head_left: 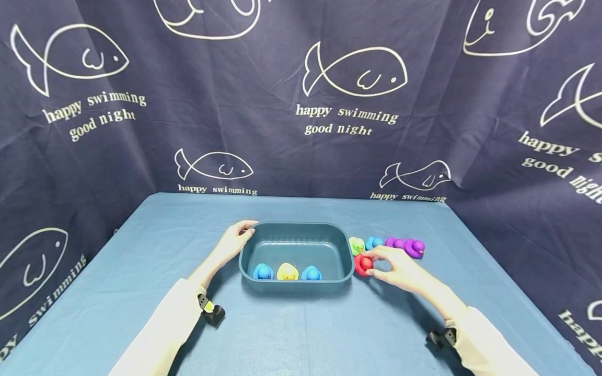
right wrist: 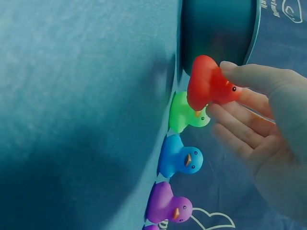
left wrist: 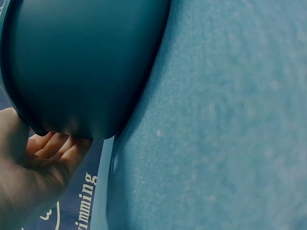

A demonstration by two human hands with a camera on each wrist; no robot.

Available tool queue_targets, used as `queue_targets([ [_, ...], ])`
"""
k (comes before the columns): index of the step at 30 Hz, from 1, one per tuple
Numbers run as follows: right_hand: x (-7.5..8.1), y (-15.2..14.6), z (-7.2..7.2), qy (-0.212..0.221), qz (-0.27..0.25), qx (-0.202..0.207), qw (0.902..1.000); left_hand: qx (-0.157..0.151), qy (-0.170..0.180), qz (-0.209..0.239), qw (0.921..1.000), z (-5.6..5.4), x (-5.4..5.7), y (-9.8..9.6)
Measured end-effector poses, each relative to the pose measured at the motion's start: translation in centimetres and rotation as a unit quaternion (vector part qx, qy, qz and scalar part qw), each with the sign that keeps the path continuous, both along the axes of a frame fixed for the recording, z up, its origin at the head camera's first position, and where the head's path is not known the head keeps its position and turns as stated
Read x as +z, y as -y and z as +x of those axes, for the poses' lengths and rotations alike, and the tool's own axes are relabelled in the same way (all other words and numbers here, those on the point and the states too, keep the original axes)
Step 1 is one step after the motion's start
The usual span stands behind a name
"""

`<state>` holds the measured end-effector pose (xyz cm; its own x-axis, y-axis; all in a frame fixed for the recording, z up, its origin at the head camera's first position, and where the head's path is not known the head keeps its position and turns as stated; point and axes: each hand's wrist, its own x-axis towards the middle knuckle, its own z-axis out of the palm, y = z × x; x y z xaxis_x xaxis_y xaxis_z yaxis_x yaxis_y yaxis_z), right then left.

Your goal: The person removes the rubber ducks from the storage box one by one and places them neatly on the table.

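Just beside the right end of the container (head_left: 282,286), the right hand (head_left: 397,266) pinches a red duck (head_left: 362,265) (probably light, smooth and slightly squashy, best held round its body); the left hand (head_left: 233,243) grips the container's left rim. Behind the red duck, right fingers hide a blue duck's (head_left: 373,242) lower part

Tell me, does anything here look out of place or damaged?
Nothing stands out. The bin sits upright, the three ducks inside look upright, and so do the four ducks in a row beside it. The red duck is simply held in the right grip.
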<state>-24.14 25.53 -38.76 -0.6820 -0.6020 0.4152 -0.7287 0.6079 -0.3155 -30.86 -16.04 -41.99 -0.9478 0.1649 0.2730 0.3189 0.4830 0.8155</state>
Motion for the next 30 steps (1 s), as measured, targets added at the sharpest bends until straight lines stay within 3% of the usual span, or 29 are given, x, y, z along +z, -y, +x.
queue_targets([
  [15, -1.1, 0.0, -0.2, -0.023, -0.009, 0.027, 0.9993, -0.003, 0.006, -0.001, 1.0, 0.0, 0.1, -0.1],
  [30, -1.3, -0.1, -0.2, -0.012, -0.005, 0.019, 0.9997, -0.001, 0.009, 0.001, 1.0, 0.0, 0.1, -0.1],
])
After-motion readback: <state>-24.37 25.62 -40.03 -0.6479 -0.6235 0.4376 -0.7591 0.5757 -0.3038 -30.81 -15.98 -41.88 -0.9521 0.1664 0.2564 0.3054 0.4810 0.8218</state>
